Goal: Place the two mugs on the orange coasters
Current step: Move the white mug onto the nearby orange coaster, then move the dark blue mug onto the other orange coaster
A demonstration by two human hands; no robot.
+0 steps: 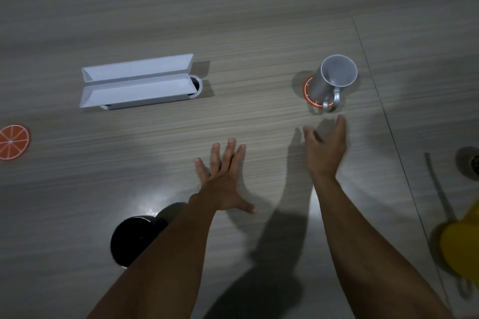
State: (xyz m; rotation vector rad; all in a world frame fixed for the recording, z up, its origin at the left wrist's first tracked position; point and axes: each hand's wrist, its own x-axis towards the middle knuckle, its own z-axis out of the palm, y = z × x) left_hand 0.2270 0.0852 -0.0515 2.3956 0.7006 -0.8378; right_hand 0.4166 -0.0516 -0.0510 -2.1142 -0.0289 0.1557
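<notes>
A white mug [333,83] stands upright on an orange coaster [308,94] at the right, its handle turned toward me. My right hand [326,147] hovers just short of that handle, fingers apart, holding nothing. A black mug [132,238] stands near me at the lower left, partly hidden behind my left forearm. My left hand [225,181] lies flat over the table's middle, fingers spread and empty. A second orange coaster [14,142], printed like an orange slice, lies bare at the far left edge.
A white open box with two long flaps [137,81] sits on the wooden table [246,21] at centre left. A yellow object [461,246] is at the right edge, with a dark round thing [474,163] above it. A seam runs down the table at the right.
</notes>
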